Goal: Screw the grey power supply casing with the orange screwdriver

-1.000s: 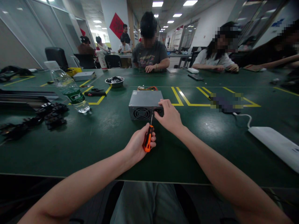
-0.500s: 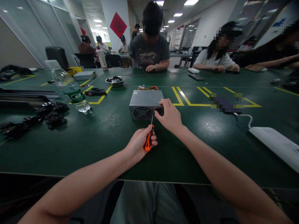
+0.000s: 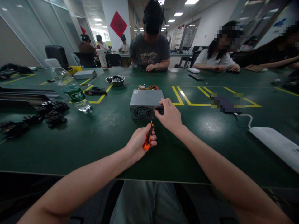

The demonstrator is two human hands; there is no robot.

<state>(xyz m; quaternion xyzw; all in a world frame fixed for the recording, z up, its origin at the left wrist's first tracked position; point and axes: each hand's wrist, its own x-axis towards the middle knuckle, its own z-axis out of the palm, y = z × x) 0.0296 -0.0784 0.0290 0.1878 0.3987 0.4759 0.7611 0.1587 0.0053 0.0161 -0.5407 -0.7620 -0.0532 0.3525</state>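
Note:
A grey metal box [image 3: 146, 98] with a round fan grille stands on the green table [image 3: 112, 140], coloured wires behind it. My left hand [image 3: 142, 140] is closed round the orange and black handle of a screwdriver [image 3: 148, 137]. The thin shaft points up to the box's front face, right of the grille; its tip is hard to make out. My right hand [image 3: 170, 115] rests on the box's right front corner, fingers on the top edge and thumb at the front face near the shaft.
A water bottle [image 3: 76, 95] leans at the left beside black parts [image 3: 56, 115]. Behind are a metal bowl [image 3: 115, 81] and a black tool [image 3: 95, 92]. At the right lie a dark phone [image 3: 225, 104] and a white power strip [image 3: 275, 144]. People sit across the table.
The screwdriver handle has turned slightly in my left hand, its lower end shifting a little left and up. My right hand stays at the box.

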